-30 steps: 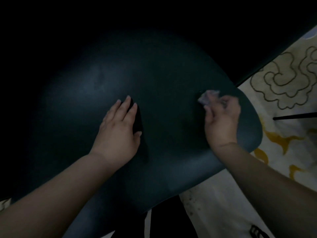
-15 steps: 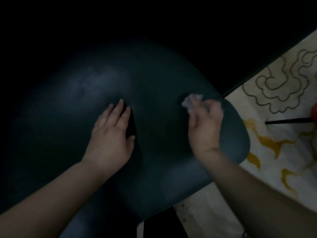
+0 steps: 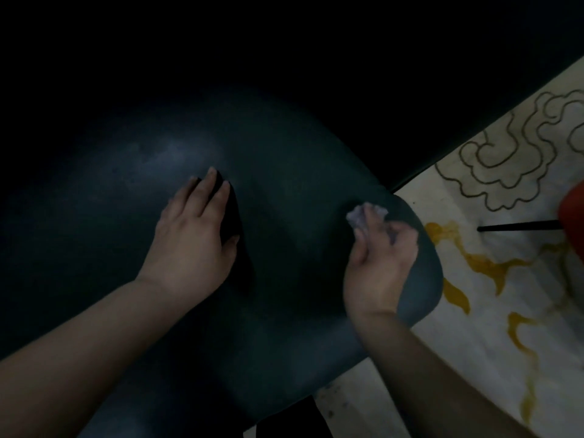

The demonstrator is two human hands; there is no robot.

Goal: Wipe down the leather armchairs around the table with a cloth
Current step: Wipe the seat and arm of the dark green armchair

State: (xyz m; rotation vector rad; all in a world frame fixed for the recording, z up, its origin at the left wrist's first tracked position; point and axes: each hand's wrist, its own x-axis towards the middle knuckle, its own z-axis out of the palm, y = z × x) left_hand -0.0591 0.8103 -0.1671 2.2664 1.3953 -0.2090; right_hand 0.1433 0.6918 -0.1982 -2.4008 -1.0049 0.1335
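A small crumpled pale cloth sits near the right edge of the dark, smooth leather armchair, bunched in the curled fingers of the right hand. The left hand lies flat on the middle of the same dark surface, fingers straight and together. Beyond the armchair's right edge spreads a cream floor covering with brown scrolls and yellow marks. On it lies a thin black rod, which meets a red object at the frame's edge. Everything behind is too dark to make out.
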